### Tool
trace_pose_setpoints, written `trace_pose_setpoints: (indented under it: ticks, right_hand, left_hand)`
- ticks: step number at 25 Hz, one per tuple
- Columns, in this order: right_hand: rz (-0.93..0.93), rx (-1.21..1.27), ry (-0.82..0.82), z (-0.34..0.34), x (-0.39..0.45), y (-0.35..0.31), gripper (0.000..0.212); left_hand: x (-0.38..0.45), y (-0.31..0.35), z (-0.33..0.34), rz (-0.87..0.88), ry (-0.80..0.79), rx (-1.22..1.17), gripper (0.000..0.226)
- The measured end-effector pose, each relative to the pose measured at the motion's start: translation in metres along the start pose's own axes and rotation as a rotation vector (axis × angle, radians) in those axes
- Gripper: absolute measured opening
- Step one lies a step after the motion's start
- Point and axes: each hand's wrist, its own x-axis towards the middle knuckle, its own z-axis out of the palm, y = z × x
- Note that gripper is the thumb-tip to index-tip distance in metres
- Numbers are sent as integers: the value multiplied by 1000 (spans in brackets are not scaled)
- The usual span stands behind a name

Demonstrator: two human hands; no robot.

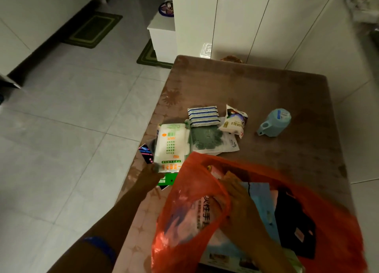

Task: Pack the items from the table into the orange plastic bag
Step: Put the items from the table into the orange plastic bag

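While two hands work, one orange bag (184, 221), one blue cup (274, 122).

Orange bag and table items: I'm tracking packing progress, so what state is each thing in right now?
orange plastic bag: open, partly filled
left hand: touching the white-green packet
right hand: inside the bag, on its contents
white-green packet: flat on the table, unpacked
striped sponge pack: on the table, unpacked
white snack bag: on the table, sealed, crumpled
blue cup: lying on its side

Head view, steeply down (close) over table (256, 92)
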Motion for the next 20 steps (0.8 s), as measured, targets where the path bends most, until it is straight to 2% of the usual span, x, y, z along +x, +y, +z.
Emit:
trace_pose_setpoints:
  ticks: [3, 5, 8, 11, 15, 17, 19, 20]
  right_hand:
    - [96, 48, 6, -6, -9, 1, 30]
    - [136, 41, 1, -12, -13, 0, 27]
    - [221, 63, -7, -24, -13, -1, 25]
    - [329, 84, -10, -32, -13, -3, 18]
    - [396, 196, 17, -46, -3, -7, 28]
    - [478, 313, 72, -58, 8, -12, 27]
    - [564, 585, 148, -70, 26, -21, 17]
    - [627, 786, 164, -75, 38, -23, 20]
  left_hand:
    - [18, -11, 14, -88, 60, -207, 48]
    - [27, -12, 17, -155, 119, -220, 54]
    - [24, -8, 18, -204, 174, -266, 45]
    - [16, -1, 13, -158, 161, -330, 31]
    - [-14, 31, -7, 98, 210, -533, 7]
    - [-40, 53, -23, 286, 155, -629, 26]
    - [-76, 71, -38, 483, 35, -640, 27]
    - [-94, 79, -41, 582, -46, -628, 23]
